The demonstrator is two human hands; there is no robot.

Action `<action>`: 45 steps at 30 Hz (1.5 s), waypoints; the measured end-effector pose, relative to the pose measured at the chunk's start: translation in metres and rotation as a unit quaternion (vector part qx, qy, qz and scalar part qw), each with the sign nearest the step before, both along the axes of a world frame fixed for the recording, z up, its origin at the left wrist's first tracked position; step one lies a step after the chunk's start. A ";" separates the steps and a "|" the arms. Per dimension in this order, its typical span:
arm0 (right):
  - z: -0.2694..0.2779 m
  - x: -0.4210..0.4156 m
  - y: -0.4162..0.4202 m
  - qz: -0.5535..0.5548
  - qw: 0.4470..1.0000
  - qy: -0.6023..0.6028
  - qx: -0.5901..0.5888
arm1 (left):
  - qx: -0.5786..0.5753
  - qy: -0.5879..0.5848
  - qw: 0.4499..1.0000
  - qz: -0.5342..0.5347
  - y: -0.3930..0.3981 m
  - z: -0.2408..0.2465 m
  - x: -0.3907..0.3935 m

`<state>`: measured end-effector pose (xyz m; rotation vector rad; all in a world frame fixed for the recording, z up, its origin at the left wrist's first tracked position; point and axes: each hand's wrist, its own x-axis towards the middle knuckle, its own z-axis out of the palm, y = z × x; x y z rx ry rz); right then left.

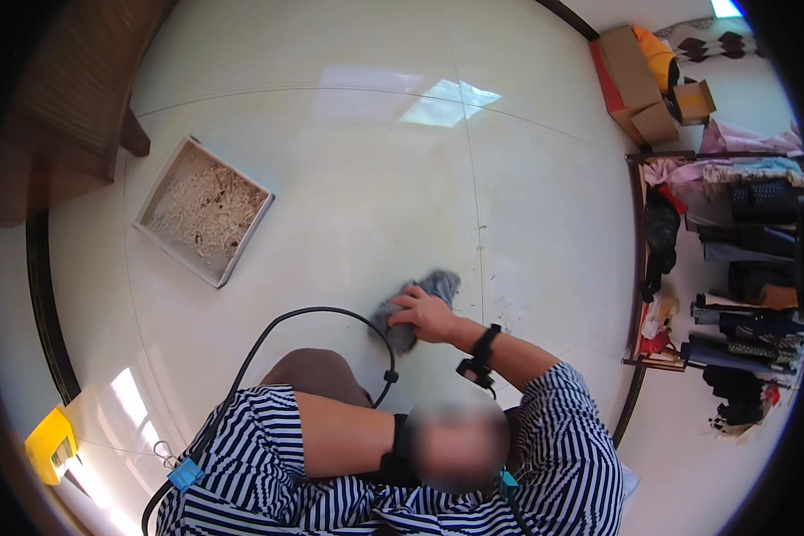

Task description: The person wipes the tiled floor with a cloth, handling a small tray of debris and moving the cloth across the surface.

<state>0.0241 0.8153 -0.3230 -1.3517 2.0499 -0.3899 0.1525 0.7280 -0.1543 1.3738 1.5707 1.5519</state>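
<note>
My right hand (423, 313) presses a crumpled grey cloth (442, 287) onto the pale tiled floor (348, 201), its fingers spread over the cloth. A black strap with a small device (479, 362) is around the right wrist. Crumbs of debris (492, 276) lie along the tile joint to the right of the cloth. My left forearm (348, 434) is bent across my body; a blurred patch covers its end, so the left hand cannot be made out. A black cable (268, 328) loops in front of me.
A shallow tray (149, 231) of pale pellets with dark bits lies on the floor at left, near a dark wooden furniture leg (135, 134). Cardboard boxes (633, 74) are at upper right. Clothes hang on a rack (640, 254) at right. A yellow plastic object (50, 442) is at lower left.
</note>
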 end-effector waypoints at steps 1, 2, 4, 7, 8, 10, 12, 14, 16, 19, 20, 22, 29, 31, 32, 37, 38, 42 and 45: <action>0.010 -0.002 0.015 -0.037 0.999 -0.030 -0.003 | -0.009 -0.003 1.000 0.000 0.001 -0.002 0.001; 0.023 -0.015 0.029 -0.074 0.996 -0.058 0.000 | -0.011 -0.002 1.000 -0.001 0.005 0.000 0.001; 0.048 -0.047 0.045 -0.172 0.973 -0.154 -0.002 | -0.018 -0.015 1.000 0.009 0.007 0.000 0.004; 0.100 -0.087 0.082 -0.378 0.863 -0.336 -0.018 | -0.024 -0.076 0.995 0.061 0.016 0.000 -0.001; 0.105 -0.091 0.105 -0.397 0.858 -0.324 -0.025 | -0.034 -0.096 0.991 0.087 0.018 -0.001 -0.001; 0.118 -0.106 0.150 -0.438 0.853 -0.280 -0.039 | -0.121 -0.005 0.989 0.089 0.031 -0.031 0.006; 0.113 -0.109 0.182 -0.514 0.815 -0.256 -0.080 | -0.209 0.095 0.969 0.088 0.025 -0.054 0.010; 0.095 -0.100 0.241 -0.589 0.768 -0.233 -0.096 | -0.263 0.141 0.954 0.029 0.025 -0.045 -0.005; 0.062 -0.092 0.289 -0.639 0.727 -0.218 -0.124 | -0.370 0.193 0.906 -0.072 0.020 0.000 -0.030; 0.021 -0.078 0.355 -0.704 0.676 -0.151 -0.154 | -0.371 0.213 0.901 -0.071 0.022 -0.022 -0.019; 0.003 -0.075 0.363 -0.717 0.663 -0.126 -0.175 | -0.388 0.199 0.898 -0.059 0.021 -0.023 -0.017; -0.024 -0.078 0.382 -0.757 0.621 -0.100 -0.174 | -0.455 0.218 0.859 -0.082 0.025 -0.024 -0.021; -0.080 -0.066 0.312 -0.735 0.626 0.089 0.243 | -0.448 0.242 0.860 -0.034 0.028 -0.017 -0.014; -0.076 -0.083 0.330 -0.746 0.606 0.129 0.244 | -0.443 0.266 0.855 -0.035 0.038 -0.027 -0.016; -0.084 -0.093 0.339 -0.741 0.613 0.149 0.232 | -0.448 0.273 0.851 -0.037 0.042 -0.028 -0.014; -0.081 -0.172 0.308 -0.663 0.706 0.165 0.187 | -0.439 0.253 0.861 -0.039 0.051 -0.032 -0.017; -0.078 -0.185 0.286 -0.637 0.732 0.160 0.178 | -0.426 0.255 0.868 -0.024 0.050 -0.033 -0.014; -0.072 -0.201 0.195 -0.527 0.821 0.185 0.117 | -0.439 0.282 0.852 -0.032 0.052 -0.031 -0.013; -0.071 -0.167 0.136 -0.429 0.877 0.212 0.044 | -0.476 0.270 0.836 -0.043 0.055 -0.036 -0.017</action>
